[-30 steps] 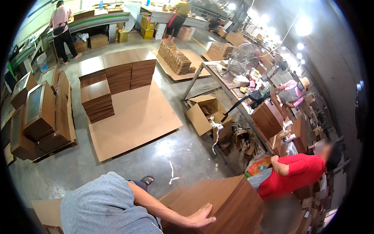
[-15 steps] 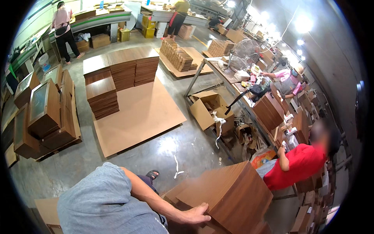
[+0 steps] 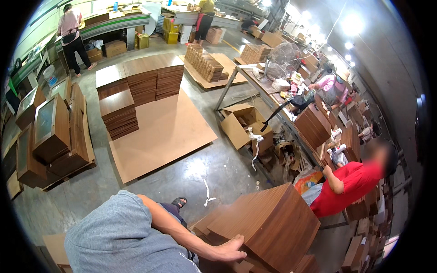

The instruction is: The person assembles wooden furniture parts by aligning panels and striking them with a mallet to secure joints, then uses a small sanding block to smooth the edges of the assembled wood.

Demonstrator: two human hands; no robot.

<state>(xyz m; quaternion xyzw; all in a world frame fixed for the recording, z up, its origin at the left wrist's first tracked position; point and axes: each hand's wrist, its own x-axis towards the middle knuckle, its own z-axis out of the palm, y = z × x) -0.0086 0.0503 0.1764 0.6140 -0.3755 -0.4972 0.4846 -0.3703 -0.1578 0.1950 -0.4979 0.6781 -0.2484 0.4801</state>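
My left arm, in a grey short sleeve, reaches right across the lower part of the view. My left hand (image 3: 229,250) rests against the near corner of a stack of dark brown wood panels (image 3: 255,218). Its thumb and fingers are stretched out and spread, touching the panel edges and gripping nothing I can see. The panels' thin edges show as fine lines, and the stack leans a little. My right hand is out of view.
A cardboard sheet (image 3: 168,141) lies ahead, bearing panel stacks (image 3: 119,102). Glass-fronted cabinets (image 3: 52,125) stand left. To the right are an open carton (image 3: 239,132), a cluttered workbench (image 3: 268,93) and a person in red (image 3: 350,186). A white strip (image 3: 207,191) lies on the floor.
My left hand stays against the stack, and the view has shifted slightly. The person in red at the right has moved a little, with the arm drawn closer to the bench.
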